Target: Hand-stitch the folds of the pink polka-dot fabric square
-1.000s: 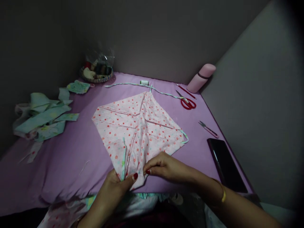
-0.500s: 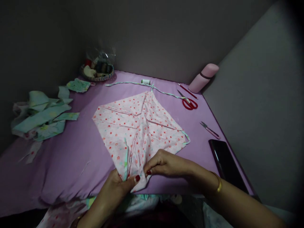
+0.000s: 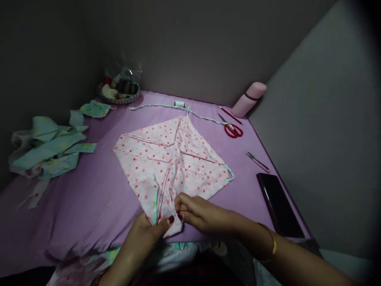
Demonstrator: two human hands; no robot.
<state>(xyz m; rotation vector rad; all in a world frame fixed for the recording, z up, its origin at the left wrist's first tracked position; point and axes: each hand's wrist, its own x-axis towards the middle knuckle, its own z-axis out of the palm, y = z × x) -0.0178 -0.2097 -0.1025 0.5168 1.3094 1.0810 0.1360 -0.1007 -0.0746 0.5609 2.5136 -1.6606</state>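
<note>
A pink fabric piece with small red flowers (image 3: 149,155) lies spread in a rough diamond, its near corner bunched up at the table's front edge. My left hand (image 3: 145,230) grips that corner, thumb on top and fingers hidden beneath the cloth. Close beside it, my right hand (image 3: 199,212) pinches a fold of the same fabric between thumb and curled fingers. Whether a needle is in that pinch is too small to see. A green binding strip (image 3: 155,202) runs along a slit near my left hand, and a green loop (image 3: 231,173) shows at the right corner.
On the purple cloth (image 3: 98,174) are red-handled scissors (image 3: 233,130), thread snips (image 3: 258,162), a red pencil (image 3: 230,115), a black phone (image 3: 279,204) and a thread spool (image 3: 179,104). A pink bottle (image 3: 248,100) stands behind. Fabric scraps (image 3: 50,147) and a basket of spools (image 3: 119,97) sit left.
My right hand has moved slightly left, closer to my left thumb, and its fingers have curled tighter on the fold. The whole view has shifted a little.
</note>
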